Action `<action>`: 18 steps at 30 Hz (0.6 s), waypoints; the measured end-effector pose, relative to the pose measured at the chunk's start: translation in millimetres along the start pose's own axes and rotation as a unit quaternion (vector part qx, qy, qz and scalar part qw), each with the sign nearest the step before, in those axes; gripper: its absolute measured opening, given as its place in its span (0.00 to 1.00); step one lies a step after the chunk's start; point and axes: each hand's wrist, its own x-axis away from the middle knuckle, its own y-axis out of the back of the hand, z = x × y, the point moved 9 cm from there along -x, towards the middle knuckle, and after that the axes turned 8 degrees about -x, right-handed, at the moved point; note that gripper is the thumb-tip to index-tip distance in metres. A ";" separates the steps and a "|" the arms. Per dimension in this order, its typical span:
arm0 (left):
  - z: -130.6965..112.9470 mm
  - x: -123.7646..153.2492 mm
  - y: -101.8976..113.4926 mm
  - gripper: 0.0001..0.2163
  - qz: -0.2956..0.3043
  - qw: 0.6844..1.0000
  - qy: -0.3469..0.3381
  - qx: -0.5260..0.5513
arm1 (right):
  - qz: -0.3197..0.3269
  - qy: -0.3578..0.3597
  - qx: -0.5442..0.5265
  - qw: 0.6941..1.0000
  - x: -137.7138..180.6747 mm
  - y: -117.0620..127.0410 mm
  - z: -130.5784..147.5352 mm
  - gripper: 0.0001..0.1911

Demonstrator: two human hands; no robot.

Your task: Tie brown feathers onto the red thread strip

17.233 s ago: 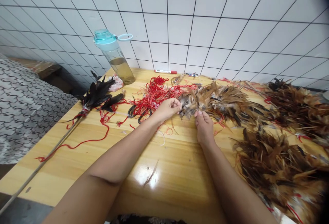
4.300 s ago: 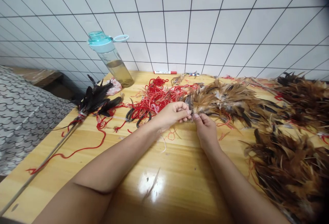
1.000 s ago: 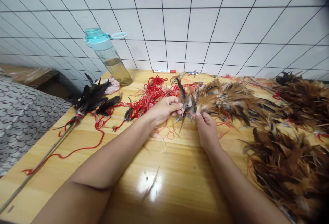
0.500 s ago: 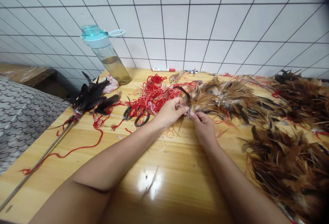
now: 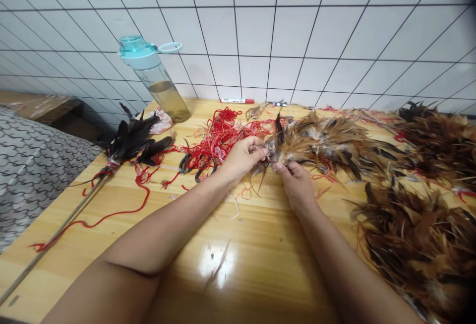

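A long bundle of brown feathers (image 5: 327, 140) lies across the table's far side, its left end between my two hands. My left hand (image 5: 243, 158) is closed, with thumb and fingertips pinched on the feathers at that end. My right hand (image 5: 297, 182) is closed too, pinching the lower edge of the same end just to the right. A dark feather (image 5: 278, 128) sticks up above my fingertips. Just behind my left hand lies a tangle of red string (image 5: 223, 128). The exact grip points are small and partly hidden by my fingers.
A tilted-looking water bottle (image 5: 163, 91) stands at the back left. Black feathers (image 5: 130, 138) are tied to a thin stick (image 5: 55, 237) on the left. More brown feather piles (image 5: 420, 239) lie at right. A red-and-white marker (image 5: 237, 100) rests by the tiled wall.
The dark feather at the bundle's left end has swung more upright. My left hand has shifted slightly up and left, and more feather tips show below its fingers. My right hand has barely moved.
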 end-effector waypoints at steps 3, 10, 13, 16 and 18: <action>2.6 2.1 -10.0 0.08 0.056 0.998 0.025 -0.011 | -0.020 0.009 0.006 1.000 -0.3 3.8 -0.1 0.15; 5.6 5.1 -14.2 0.11 0.062 0.997 0.053 0.001 | -0.015 0.025 0.069 0.997 -1.3 4.4 -5.3 0.17; 6.1 4.6 -12.9 0.12 0.058 0.997 0.054 0.011 | -0.018 0.034 0.092 0.995 -1.5 5.0 -4.6 0.17; 6.4 4.1 -12.8 0.12 0.061 0.997 0.048 -0.005 | -0.020 0.055 0.121 0.991 -1.0 4.3 1.2 0.18; 7.5 4.1 -14.9 0.11 0.074 0.996 0.045 -0.015 | -0.019 0.073 0.144 0.987 -0.3 3.1 6.6 0.18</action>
